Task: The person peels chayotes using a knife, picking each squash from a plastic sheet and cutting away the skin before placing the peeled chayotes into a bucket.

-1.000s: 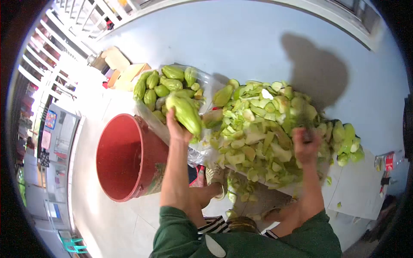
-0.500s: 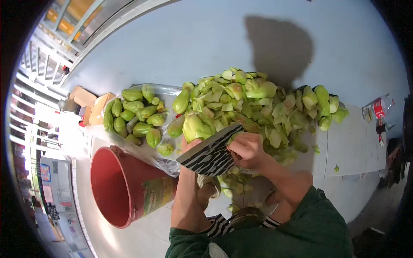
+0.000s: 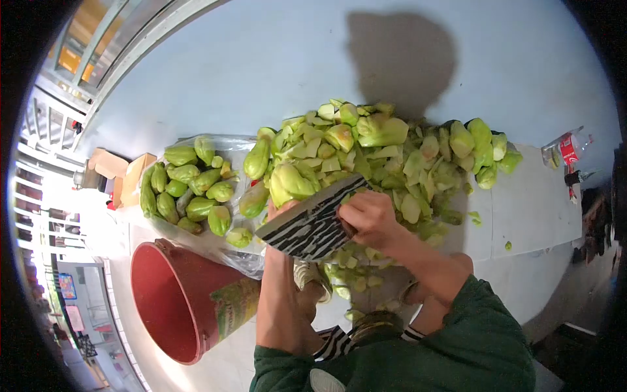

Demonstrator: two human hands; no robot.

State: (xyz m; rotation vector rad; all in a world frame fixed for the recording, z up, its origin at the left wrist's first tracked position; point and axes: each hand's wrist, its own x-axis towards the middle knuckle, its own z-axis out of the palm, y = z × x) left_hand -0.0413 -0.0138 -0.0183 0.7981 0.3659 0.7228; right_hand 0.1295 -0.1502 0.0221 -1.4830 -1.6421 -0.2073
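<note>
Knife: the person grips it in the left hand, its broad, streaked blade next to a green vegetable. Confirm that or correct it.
The hand is wrong: the head view shows the knife gripped in the right hand. Its broad, streaked blade is indeed next to a green vegetable.

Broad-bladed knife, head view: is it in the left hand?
No, the right hand is closed at one end of the knife, while the left hand holds a green vegetable.
</note>
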